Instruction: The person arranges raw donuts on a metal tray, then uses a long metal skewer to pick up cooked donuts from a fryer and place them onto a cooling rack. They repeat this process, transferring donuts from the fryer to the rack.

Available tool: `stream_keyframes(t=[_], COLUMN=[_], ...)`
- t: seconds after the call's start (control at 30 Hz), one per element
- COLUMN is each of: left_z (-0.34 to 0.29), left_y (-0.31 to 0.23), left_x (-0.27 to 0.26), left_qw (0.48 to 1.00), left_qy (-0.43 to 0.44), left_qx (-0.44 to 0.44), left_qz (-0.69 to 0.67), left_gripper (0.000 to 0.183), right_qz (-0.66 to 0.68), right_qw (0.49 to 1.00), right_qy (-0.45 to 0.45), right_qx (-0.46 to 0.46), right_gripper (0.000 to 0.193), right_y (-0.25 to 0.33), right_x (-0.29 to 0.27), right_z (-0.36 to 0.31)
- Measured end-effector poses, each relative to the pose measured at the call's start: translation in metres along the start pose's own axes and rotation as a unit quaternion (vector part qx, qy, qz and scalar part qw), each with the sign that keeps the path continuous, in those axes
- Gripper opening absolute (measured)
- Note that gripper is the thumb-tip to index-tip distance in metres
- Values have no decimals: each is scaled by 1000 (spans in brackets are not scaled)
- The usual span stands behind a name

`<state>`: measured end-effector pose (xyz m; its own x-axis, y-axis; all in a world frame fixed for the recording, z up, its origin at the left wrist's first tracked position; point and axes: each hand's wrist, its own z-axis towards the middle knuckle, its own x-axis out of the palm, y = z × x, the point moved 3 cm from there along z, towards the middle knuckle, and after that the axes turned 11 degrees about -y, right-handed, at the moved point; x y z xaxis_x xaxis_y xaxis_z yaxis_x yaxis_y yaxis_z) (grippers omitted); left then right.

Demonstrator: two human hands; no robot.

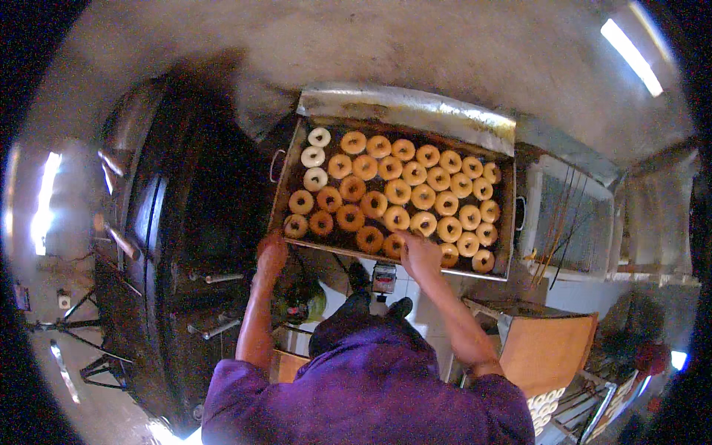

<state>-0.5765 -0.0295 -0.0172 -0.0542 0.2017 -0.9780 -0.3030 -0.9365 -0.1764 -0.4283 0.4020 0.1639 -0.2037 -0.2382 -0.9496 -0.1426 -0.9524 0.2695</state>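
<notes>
A wide rectangular fryer (397, 256) spreads out in front of me, with many ring doughnuts (423, 196) floating in dark oil. Most are golden. A few in the far left column are pale, and several near the front left are darker brown. My left hand (272, 254) is closed by the fryer's front left corner; whatever it grips, if anything, is too small to make out. Over the front edge reaches my right hand (420, 256), its fingers drawn together beside the front row of doughnuts. Blur hides any thin tool in it.
Behind the fryer rises a metal splash guard (408, 107). To its right, long thin sticks (558, 230) lean over a pale tray (575, 211). A brown board (549, 352) stands near right, beside racks of pale rings (545, 408). Dark machinery (167, 245) fills the left. A burner control (383, 278) sits below.
</notes>
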Motion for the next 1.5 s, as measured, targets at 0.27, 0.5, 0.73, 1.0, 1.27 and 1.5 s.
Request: stream_keyframes(t=[0.27, 0.5, 0.73, 1.0, 1.27, 1.5], left_z=[-46, -59, -25, -51, -75, -114], left_y=[-29, -28, -72, -51, -69, -79], left_x=[-52, -42, -114, -18, -73, -107], left_qw=[959, 950, 935, 895, 917, 903], left_qy=[-179, -180, -104, -130, -148, -150], left_qx=[-162, -172, -279, -296, -277, -322], left_qz=[-147, -191, -193, -306, -244, -241], left_gripper=[31, 35, 33, 34, 36, 34], right_qz=[8, -41, -92, -73, 10, -1], right_qw=[999, 999, 995, 993, 983, 979], right_qy=[-34, 25, 28, 84, 10, 135], right_qx=[-2, -1, -35, -42, -182, -149], right_gripper=[47, 50, 39, 39, 34, 34], right_y=[11, 28, 26, 6, 33, 77], right_x=[115, 57, 33, 51, 38, -12], right_z=[179, 164, 138, 98, 64, 54])
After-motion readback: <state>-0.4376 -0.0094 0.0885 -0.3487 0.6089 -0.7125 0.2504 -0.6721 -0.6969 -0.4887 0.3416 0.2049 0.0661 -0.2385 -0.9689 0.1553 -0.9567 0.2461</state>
